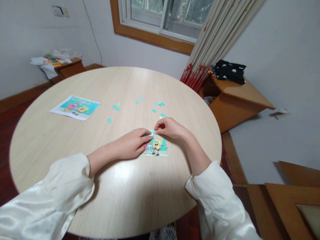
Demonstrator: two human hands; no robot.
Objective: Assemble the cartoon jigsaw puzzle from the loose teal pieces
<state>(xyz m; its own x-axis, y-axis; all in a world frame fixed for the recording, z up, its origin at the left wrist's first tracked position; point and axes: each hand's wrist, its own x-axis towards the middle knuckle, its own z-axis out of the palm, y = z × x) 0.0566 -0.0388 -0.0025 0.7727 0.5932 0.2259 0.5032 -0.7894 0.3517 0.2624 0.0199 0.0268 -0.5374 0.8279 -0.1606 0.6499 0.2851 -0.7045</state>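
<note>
A partly assembled jigsaw puzzle (160, 151) with a yellow cartoon sponge figure lies flat on the round table (140, 186). My left hand (133, 143) rests palm down over its left side, fingers stretched out and covering part of the picture. At the puzzle's upper edge, my right hand (170, 128) is closed in a pinch on a small jigsaw piece, mostly hidden by the fingertips. Just beyond that hand lie loose jigsaw pieces (162, 115). More turquoise pieces (116, 108) are scattered farther back and to the left.
A printed reference picture (77, 107) lies at the table's left. Behind the table's right side stands a wooden cabinet (240, 103) with dark folded cloth (230, 71) on top. Papers cover a small stand (70, 68) at the back left. A curtain (220, 36) hangs beside the window.
</note>
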